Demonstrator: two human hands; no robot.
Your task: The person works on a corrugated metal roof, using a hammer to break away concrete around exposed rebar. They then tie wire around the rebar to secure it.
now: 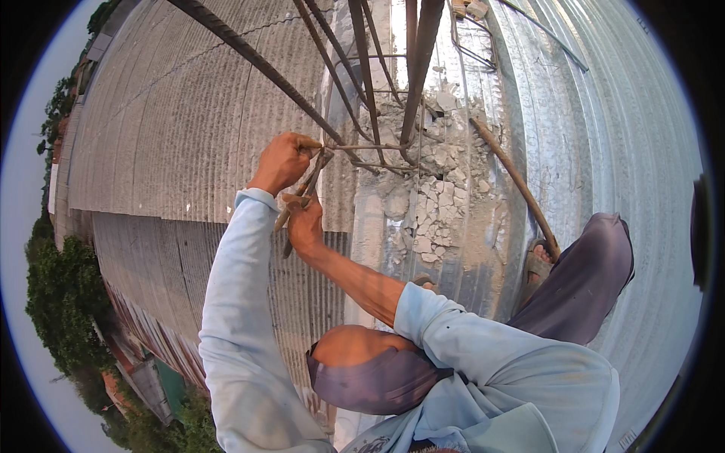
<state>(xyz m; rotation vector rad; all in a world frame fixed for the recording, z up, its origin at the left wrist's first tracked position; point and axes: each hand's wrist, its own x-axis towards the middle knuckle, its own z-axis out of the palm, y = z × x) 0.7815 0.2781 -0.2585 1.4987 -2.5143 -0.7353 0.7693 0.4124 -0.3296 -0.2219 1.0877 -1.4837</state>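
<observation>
My right hand [304, 225] is closed around the handles of metal pincers [313, 178]. Their jaws point up and away from me, at the corner of a thin steel stirrup [370, 147]. Just left of the jaws, my left hand [282, 161] pinches at that same corner with thumb and fingers. Whatever lies between those fingertips is too small to make out. The stirrup runs around several upright ribbed steel bars [260, 72], which rise out of broken concrete and lean toward the top of the view.
Concrete rubble [442, 211] lies around the bars' base. A wooden-looking stick [517, 177] slants beside my sandalled foot [538, 260]. Grey corrugated roofing [174, 136] spreads left, shiny metal sheets [634, 151] right. Trees [68, 291] stand beyond the roof's left edge, lower down.
</observation>
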